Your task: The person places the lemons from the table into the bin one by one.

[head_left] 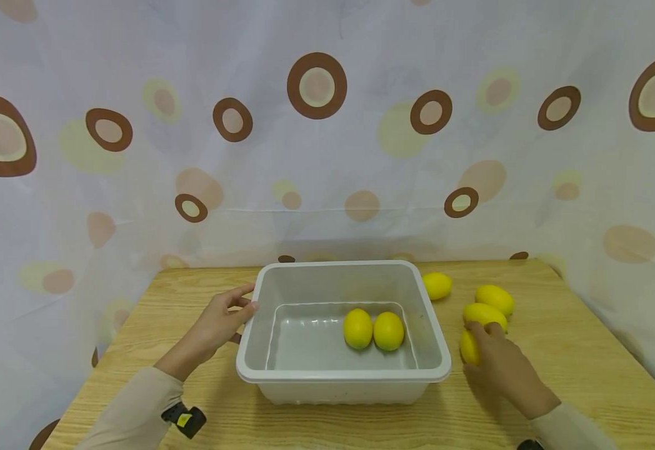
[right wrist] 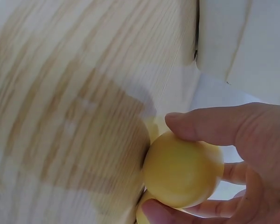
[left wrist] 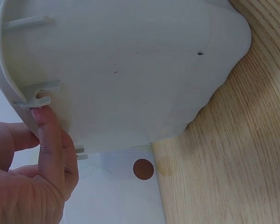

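A pale grey plastic basin [head_left: 343, 376] stands on the wooden table with two lemons, one [head_left: 358, 329] beside the other [head_left: 389, 331], on its floor toward the right. My left hand [head_left: 220, 322] pinches the basin's left rim, thumb on top and fingers beneath, as the left wrist view shows at the rim's underside [left wrist: 30, 105]. Right of the basin, my right hand [head_left: 504, 365] grips a lemon [right wrist: 182, 170] between thumb and fingers; it appears to touch the table. Just beyond it lies another lemon [head_left: 485, 317], with one more [head_left: 495, 299] behind.
A further lemon [head_left: 437, 285] lies by the basin's back right corner. The wooden table [head_left: 575, 350] ends at the back against a patterned cloth [head_left: 361, 156], which also hangs along both sides.
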Tool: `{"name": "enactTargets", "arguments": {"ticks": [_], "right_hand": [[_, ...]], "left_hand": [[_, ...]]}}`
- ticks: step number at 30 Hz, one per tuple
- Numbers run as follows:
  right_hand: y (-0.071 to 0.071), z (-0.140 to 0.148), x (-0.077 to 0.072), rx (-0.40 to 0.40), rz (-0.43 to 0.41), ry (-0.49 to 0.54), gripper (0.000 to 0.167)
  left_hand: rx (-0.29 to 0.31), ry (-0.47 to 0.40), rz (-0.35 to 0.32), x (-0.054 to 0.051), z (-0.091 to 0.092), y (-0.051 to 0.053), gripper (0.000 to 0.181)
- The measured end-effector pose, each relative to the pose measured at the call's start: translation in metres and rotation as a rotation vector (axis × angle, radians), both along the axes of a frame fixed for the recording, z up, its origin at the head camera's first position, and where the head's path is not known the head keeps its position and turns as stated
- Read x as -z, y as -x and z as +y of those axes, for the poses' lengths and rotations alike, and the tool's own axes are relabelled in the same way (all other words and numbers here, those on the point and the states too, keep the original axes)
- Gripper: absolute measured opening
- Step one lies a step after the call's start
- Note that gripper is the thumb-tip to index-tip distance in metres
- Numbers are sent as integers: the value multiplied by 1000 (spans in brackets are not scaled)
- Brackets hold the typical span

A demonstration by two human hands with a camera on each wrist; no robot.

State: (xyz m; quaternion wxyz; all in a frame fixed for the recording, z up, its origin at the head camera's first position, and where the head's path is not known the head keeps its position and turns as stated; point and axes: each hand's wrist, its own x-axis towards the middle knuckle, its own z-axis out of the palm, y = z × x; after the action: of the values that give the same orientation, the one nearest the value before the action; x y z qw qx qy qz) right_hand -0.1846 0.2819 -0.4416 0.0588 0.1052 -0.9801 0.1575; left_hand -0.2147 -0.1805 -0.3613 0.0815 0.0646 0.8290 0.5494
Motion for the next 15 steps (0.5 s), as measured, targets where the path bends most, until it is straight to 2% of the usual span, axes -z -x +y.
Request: {"name": "enactTargets", "arguments": {"ticks": [9,15], "right_hand": [[-1,2,0,-7,-6,5,65],[-7,5,-13,-3,-11,-20,60]], "left_hand": [[6,-3,2,0,0,0,53],[13,-6,6,0,0,-1,53]]}}
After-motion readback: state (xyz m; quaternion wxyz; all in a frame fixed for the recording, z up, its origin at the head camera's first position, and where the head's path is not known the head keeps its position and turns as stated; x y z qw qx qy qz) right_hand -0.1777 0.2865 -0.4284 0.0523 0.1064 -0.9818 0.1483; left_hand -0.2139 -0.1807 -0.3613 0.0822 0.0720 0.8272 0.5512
